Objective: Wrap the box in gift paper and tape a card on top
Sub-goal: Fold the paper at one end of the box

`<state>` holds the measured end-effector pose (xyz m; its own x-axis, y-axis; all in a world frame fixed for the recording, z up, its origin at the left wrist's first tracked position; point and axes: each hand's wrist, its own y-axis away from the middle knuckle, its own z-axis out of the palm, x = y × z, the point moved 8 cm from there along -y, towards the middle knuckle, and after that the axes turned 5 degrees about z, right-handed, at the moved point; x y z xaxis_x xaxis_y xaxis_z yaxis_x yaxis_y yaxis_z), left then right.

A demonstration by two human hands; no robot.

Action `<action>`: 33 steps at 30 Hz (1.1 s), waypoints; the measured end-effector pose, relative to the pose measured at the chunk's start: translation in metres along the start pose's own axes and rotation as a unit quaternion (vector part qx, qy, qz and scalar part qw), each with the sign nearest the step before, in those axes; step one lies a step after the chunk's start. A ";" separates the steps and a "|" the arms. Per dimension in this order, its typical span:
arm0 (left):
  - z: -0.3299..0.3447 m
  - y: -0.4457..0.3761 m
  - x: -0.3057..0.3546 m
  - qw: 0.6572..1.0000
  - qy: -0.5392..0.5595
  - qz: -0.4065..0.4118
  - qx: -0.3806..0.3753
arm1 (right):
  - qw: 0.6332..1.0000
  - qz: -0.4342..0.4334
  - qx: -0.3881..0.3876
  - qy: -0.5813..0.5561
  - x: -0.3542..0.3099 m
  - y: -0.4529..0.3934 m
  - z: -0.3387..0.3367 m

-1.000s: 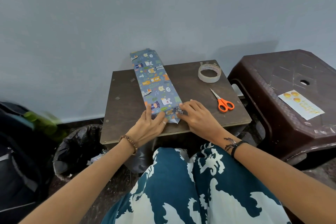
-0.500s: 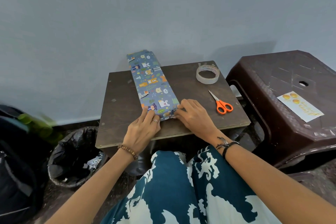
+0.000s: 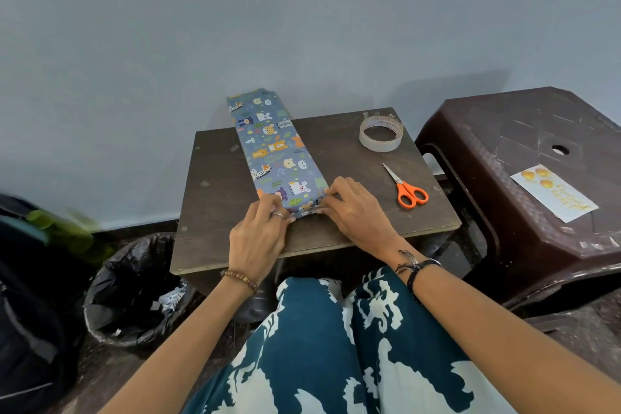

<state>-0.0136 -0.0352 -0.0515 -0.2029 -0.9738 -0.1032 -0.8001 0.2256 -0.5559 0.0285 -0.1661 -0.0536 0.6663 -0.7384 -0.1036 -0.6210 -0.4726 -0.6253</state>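
— Blue gift paper with small cartoon animals covers the long flat box [image 3: 276, 153]; where does it lie?

— It lies on the dark brown wooden tabletop [image 3: 221, 198], going from the near edge toward the grey wall, a little slanted, and its far end reaches past the back edge of the tabletop.

— And the hands?

— Both are at the near end of the box. The left hand [image 3: 257, 239] lies on the left corner, its fingers bent down onto the paper; a ring is on one finger and a bead bracelet on the wrist. The right hand [image 3: 356, 212] pinches the paper at the right corner with curled fingertips. If the left one really grips the paper or only presses on it, I cannot tell.

— What else is on the tabletop?

— A roll of clear tape [image 3: 381, 135] near the far right corner, and orange-handled scissors [image 3: 407, 189] just to the right of the right hand, not touching it.

— The card?

— A white card with yellow print [image 3: 554, 193] lies on the dark brown plastic stool [image 3: 524, 131] at the right, well apart from the box. A bin with a black bag [image 3: 131, 292] stands on the floor at the left.
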 end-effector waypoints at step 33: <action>0.002 0.001 -0.011 0.995 0.049 0.051 0.065 | 0.977 0.080 -0.080 -0.181 0.025 -0.007 0.021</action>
<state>-0.0113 -0.0246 -0.0528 -0.3379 -0.9371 -0.0877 -0.6937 0.3109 -0.6497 0.0582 -0.1713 -0.0678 0.6398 -0.6040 -0.4752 -0.7664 -0.4556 -0.4528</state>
